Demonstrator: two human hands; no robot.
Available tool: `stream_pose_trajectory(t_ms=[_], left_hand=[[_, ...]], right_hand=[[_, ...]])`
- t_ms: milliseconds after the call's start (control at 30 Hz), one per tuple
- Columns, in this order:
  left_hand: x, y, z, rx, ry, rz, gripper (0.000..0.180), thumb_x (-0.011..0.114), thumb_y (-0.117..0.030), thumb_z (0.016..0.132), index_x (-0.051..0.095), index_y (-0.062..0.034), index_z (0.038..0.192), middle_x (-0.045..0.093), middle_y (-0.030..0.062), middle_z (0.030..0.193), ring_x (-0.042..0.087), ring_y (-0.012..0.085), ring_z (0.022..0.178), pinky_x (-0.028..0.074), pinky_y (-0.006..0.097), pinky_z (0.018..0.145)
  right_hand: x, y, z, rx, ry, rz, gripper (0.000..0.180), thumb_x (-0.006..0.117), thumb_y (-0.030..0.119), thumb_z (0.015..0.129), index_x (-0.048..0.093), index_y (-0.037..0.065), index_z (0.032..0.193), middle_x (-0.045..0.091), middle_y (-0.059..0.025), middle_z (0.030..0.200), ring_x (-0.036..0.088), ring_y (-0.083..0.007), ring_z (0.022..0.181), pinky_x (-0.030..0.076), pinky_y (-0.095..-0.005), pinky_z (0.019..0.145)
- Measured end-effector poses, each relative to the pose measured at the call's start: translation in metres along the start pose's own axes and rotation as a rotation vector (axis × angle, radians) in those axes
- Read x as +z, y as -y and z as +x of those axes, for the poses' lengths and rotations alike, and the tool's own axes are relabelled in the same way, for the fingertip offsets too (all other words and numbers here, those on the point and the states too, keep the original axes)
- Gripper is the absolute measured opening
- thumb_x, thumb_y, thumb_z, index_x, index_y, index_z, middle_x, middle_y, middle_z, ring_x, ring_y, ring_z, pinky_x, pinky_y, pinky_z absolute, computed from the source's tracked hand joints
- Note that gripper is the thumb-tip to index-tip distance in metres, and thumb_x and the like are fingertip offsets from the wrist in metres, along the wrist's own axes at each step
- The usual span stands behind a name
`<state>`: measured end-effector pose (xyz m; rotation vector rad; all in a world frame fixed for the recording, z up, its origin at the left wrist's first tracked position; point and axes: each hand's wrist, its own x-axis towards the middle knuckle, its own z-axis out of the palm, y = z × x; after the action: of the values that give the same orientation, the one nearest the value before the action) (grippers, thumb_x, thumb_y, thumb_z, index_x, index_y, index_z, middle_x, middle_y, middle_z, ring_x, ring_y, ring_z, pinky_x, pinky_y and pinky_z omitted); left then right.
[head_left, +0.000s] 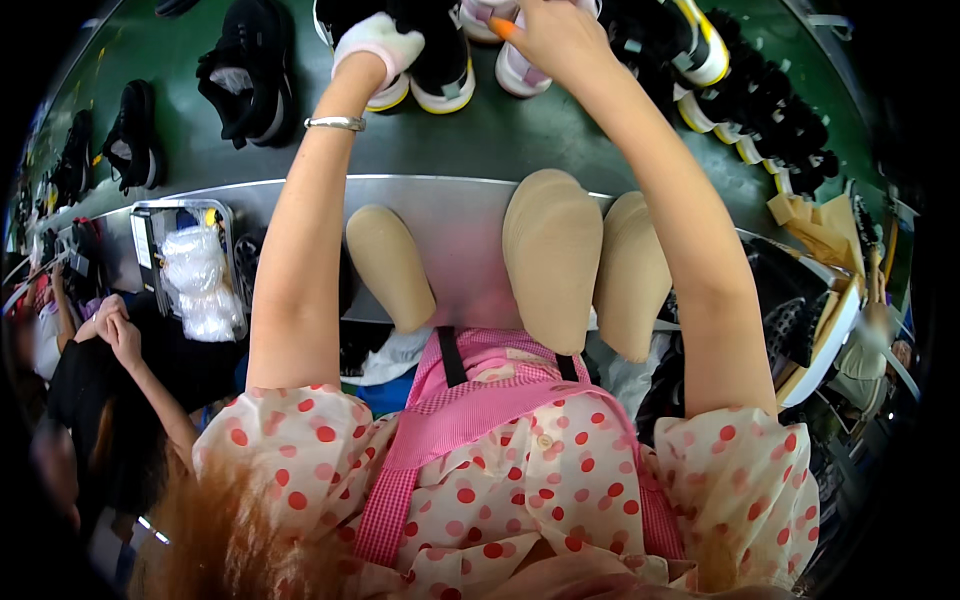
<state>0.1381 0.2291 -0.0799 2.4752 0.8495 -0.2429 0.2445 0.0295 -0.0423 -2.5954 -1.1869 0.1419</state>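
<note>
- Nearest the camera is the person's own front: a white blouse with red dots and a pink checked apron (470, 415) with 2 dark straps.
- Just beyond it, 3 tan shoe lasts (552, 255) stand at the metal ledge (455, 215), 1 alone on the left and 2 side by side on the right, long axes pointing away from the body.
- Both bare forearms stretch straight out over the ledge to the green conveyor belt (510, 135); the left wrist carries a silver bangle (335, 123).
- The left hand (378, 42), in a white glove, lies curled on a black sneaker with a yellow-edged sole (440, 70); whether it actually grips cannot be told.
- The right hand (555, 35) is closed round a white and pink sneaker (520, 72), with something small and orange at the fingertips.
- That sneaker sits dead ahead at full reach, between the 2 hands, its long axis running away from the person; the right hand is the nearer one.
- More black sneakers (245, 75) lie further left on the belt, and a packed row runs off to the right.
- At far left, another person's hands (115, 320) are clasped beside a tray of clear plastic bags (200, 280).
</note>
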Motion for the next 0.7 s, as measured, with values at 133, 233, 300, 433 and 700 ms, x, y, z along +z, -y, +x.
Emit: stream_pose_trajectory(t_ms=[133,233,300,433,700], left_hand=[[0.018,-0.014,-0.039,-0.155,-0.024,-0.082,0.055,0.059,-0.041,0.080,0.064,0.0041,0.110,0.068,0.0217,0.102,0.064,0.0337,0.100,0.048,0.034,0.086],[0.032,0.014,-0.032,-0.035,-0.039,-0.205,0.053,0.061,-0.043,0.086,0.064,0.0023,0.114,0.070,0.0131,0.102,0.065,0.0220,0.095,0.047,0.029,0.087],[0.021,0.006,-0.038,0.036,0.039,-0.395,0.053,0.063,-0.045,0.088,0.065,0.0020,0.114,0.070,0.0069,0.102,0.063,0.0142,0.092,0.046,0.027,0.086],[0.002,0.039,-0.048,-0.116,0.018,-0.271,0.053,0.065,-0.044,0.088,0.066,0.0059,0.106,0.068,0.0043,0.089,0.061,0.0123,0.084,0.047,0.025,0.079],[0.010,0.021,-0.050,-0.048,0.032,-0.172,0.069,0.069,-0.062,0.072,0.070,0.0012,0.100,0.070,0.0211,0.094,0.068,0.0316,0.091,0.052,0.037,0.081]], right_hand=[[0.049,-0.030,0.029,0.096,0.110,0.042,0.047,0.063,0.042,0.085,0.065,-0.003,0.098,0.068,-0.0237,0.084,0.068,-0.0376,0.079,0.054,-0.0463,0.071],[0.024,-0.039,0.012,0.015,0.041,0.026,0.041,0.061,0.037,0.087,0.065,-0.002,0.096,0.067,-0.0237,0.082,0.067,-0.0379,0.077,0.054,-0.0477,0.068],[0.008,-0.039,-0.004,-0.003,-0.002,0.011,0.037,0.061,0.034,0.088,0.064,-0.002,0.096,0.066,-0.0237,0.080,0.066,-0.0391,0.076,0.053,-0.0483,0.067],[-0.020,0.018,-0.031,-0.159,-0.123,0.226,0.028,0.061,0.025,0.088,0.062,0.000,0.100,0.065,-0.0231,0.081,0.064,-0.0403,0.081,0.051,-0.0474,0.071],[0.039,0.045,0.039,-0.413,-0.130,0.584,0.043,0.069,0.019,0.081,0.057,-0.001,0.117,0.064,-0.0230,0.105,0.061,-0.0371,0.102,0.047,-0.0411,0.089]])
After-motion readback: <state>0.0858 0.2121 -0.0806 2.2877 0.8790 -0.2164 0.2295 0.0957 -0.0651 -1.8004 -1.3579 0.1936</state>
